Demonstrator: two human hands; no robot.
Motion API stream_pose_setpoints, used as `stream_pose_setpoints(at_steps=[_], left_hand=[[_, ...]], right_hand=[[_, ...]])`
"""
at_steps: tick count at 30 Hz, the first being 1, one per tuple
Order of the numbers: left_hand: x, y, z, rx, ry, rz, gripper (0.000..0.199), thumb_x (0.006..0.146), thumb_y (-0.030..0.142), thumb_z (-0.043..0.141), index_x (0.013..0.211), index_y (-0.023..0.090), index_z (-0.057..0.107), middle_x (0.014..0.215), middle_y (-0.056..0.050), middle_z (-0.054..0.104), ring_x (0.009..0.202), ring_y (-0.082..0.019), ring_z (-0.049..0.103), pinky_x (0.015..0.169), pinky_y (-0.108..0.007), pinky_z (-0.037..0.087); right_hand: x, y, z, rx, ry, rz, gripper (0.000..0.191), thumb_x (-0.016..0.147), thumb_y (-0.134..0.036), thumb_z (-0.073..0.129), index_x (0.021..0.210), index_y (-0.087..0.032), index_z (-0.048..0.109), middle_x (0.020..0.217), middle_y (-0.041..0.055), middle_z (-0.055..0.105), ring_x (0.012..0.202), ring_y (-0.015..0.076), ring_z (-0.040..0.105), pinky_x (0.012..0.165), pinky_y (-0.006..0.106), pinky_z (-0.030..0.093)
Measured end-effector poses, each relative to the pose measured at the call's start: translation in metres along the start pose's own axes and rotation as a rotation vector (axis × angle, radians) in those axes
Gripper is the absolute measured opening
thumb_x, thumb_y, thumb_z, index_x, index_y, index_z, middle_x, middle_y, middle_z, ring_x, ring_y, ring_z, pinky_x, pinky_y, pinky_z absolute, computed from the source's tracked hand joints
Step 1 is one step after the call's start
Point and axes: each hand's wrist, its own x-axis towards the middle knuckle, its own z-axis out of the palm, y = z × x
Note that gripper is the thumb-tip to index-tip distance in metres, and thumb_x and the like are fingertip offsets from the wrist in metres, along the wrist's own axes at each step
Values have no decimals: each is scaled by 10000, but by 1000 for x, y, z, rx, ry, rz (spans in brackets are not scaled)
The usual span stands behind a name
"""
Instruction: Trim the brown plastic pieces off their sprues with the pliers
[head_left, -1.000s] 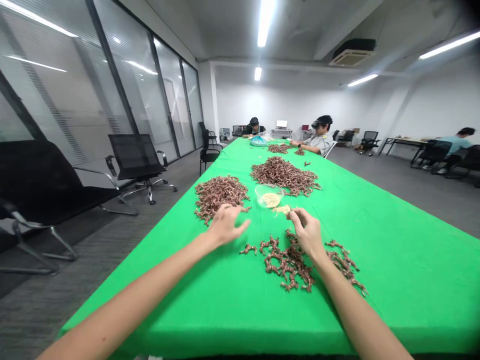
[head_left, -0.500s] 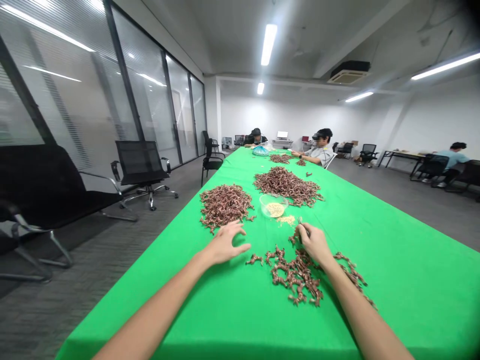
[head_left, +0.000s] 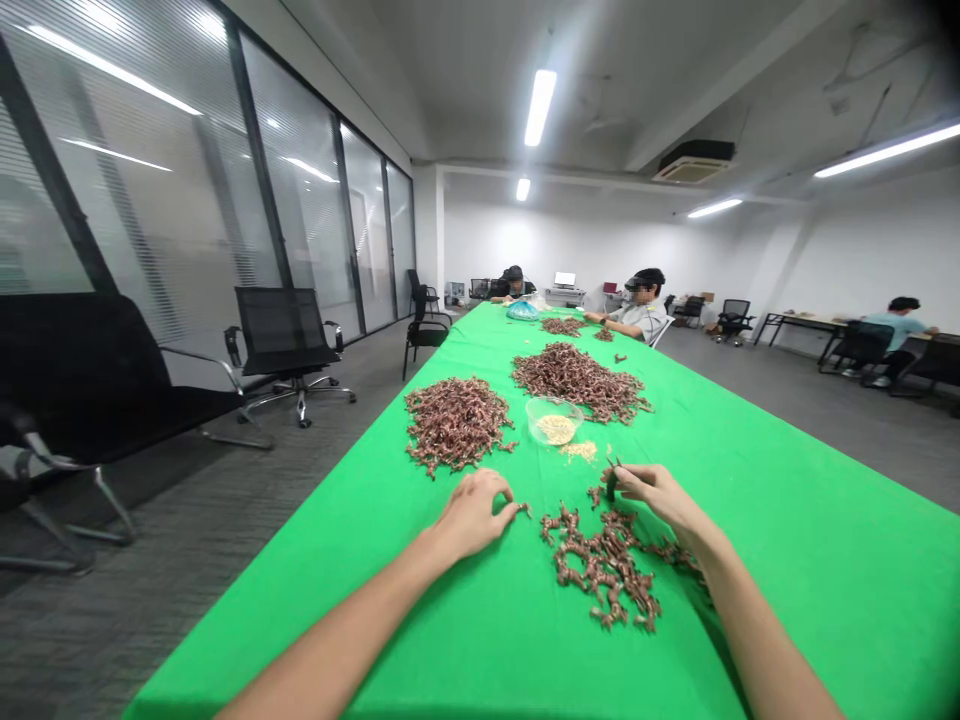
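Pinching a likely light, stiff figurine [head_left: 524, 509], best held mid-body, occupied the left hand [head_left: 472, 515]. The right hand [head_left: 658, 492] gripped a dark tool [head_left: 612, 484].

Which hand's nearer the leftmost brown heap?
Left. The left hand is just on the near side of the leftmost brown heap, pinching a brown piece; the right hand, holding a dark tool, is farther off to the heap's right.
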Motion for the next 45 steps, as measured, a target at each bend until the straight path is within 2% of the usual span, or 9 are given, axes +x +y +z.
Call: stream_pose_setpoints(at_steps=[4,7,10,13,16,20,25,33,45], left_hand=[[0,3,1,3,-1,13,284,912,411,514,901,187,689,1009,-106,665,1025,-266,585,945,-399,433],[-1,6,1,17,-44,38,322,862,476,584,955,184,683,1093,-116,648,1075,-282,563,968,-415,417],[-1,8,1,30,-67,76,267,833,416,632,972,192,677,1159,-107,632,1114,-282,544,998,-424,394],[0,12,-1,45,-58,49,213,830,346,631,987,206,669,1065,-87,668,1021,-271,587,930,-406,433],[2,17,-3,10,-43,-9,170,835,324,625,966,228,675,904,-52,703,864,-248,631,809,-372,471],[4,21,-2,-237,32,-31,155,812,292,668,942,207,680,842,-34,709,772,-206,644,731,-324,494],[7,27,-3,-578,94,-75,266,786,291,718,1012,156,679,860,-62,714,794,-198,664,690,-295,519],[6,39,-8,-1003,101,-199,365,721,327,799,991,103,701,912,-111,731,759,-220,714,726,-328,584],[0,52,-12,-896,315,-47,192,721,229,804,850,144,690,872,-56,738,826,-201,712,835,-323,588]], right_hand=[[-3,-7,6,-54,49,-60,573,783,-681,587,838,-125,716,830,92,679,848,266,626,775,353,490],[-5,-12,12,-122,78,-105,549,755,-670,629,808,-129,706,768,63,664,787,243,606,721,323,483],[-7,-13,15,-181,56,-100,535,761,-658,632,843,-134,708,811,67,672,816,264,598,725,331,472],[-7,-12,15,-226,23,-140,515,793,-637,617,881,-137,707,887,74,677,856,279,592,760,342,455],[-6,-10,13,-236,143,-208,531,840,-643,569,818,-124,675,775,62,644,729,221,569,674,304,430],[-8,-10,12,-142,300,-213,568,861,-673,534,690,-133,583,586,26,551,518,139,467,539,258,373],[-14,-20,27,-99,124,-182,521,914,-596,485,629,-160,514,473,-12,469,436,111,403,481,238,325],[-23,-37,61,-13,-80,-249,391,949,-365,356,707,-146,570,552,3,508,509,130,450,514,244,332],[-27,-37,78,99,-204,-288,303,882,-309,364,831,-130,602,710,35,573,575,151,508,540,263,394]])
